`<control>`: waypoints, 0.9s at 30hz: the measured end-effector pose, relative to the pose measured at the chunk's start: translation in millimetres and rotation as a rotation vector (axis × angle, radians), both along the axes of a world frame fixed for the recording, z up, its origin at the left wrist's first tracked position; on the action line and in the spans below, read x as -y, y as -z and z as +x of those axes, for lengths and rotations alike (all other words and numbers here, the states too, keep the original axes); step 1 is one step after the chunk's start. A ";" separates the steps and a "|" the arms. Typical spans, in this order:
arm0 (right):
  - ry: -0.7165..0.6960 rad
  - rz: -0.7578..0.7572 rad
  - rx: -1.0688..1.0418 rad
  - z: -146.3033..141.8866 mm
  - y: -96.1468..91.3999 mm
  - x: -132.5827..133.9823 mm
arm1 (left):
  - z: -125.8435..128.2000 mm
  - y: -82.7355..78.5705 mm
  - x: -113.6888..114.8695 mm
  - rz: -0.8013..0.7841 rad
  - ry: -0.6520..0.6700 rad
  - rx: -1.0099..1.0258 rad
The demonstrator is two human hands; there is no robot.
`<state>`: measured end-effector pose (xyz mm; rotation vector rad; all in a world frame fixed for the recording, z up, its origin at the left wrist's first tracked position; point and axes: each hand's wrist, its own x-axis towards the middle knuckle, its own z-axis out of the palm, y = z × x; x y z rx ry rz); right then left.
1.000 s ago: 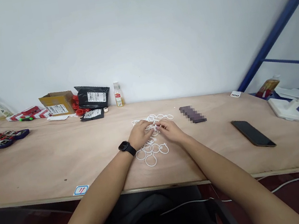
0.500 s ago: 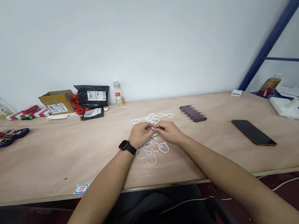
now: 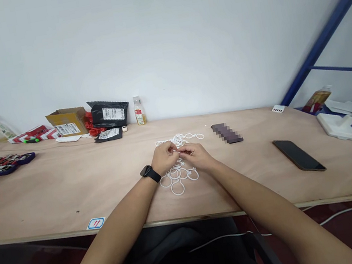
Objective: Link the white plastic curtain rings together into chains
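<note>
The right hand has shifted slightly left, its fingertips now meeting those of the left hand, closing the gap visible one second ago.

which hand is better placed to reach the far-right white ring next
Probably the right hand: it is just in front of that white ring, while the left hand sits farther away.

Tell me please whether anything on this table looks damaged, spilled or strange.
One thing stands out: the dark flat object right of the white rings is partly masked by square pixel blocks, hiding its surface. I see no spill or breakage.
</note>
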<state>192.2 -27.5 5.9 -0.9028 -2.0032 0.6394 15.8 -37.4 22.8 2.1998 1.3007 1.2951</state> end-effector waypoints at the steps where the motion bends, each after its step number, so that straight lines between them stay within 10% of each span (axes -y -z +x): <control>1: 0.005 -0.023 -0.007 1.4 -1.4 -0.2 | -0.8 -0.1 -0.9 0.000 -0.009 -0.004; 11: 0.359 -0.056 -0.004 44.6 3.7 -29.8 | -6.0 -5.3 -6.0 0.051 -0.045 0.009; 27: 0.363 -0.073 0.491 64.9 20.4 -46.0 | -7.8 7.4 -8.8 -0.220 0.175 -0.272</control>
